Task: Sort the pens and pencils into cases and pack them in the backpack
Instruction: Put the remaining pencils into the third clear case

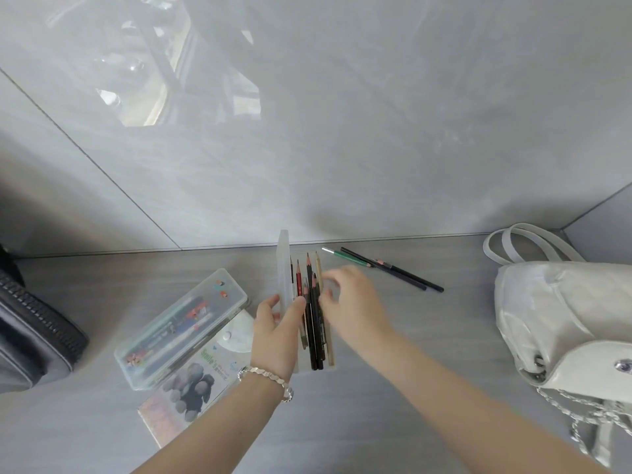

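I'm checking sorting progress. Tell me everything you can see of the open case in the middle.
The open case is clear, frosted-looking plastic, lying lengthwise on the grey surface. Its lid stands upright along the left side, gripped by the left hand. Several pencils, red, black and pale, lie side by side inside. The right hand hovers over it, blurred.

a grey table (119, 285) carries a closed clear case (181, 323) at left, an open clear case (284, 265) holding pencils (312, 340) mid-table, loose pencils (393, 270) behind it, a white backpack (564, 319) at right and a dark bag (34, 336) at the left edge.
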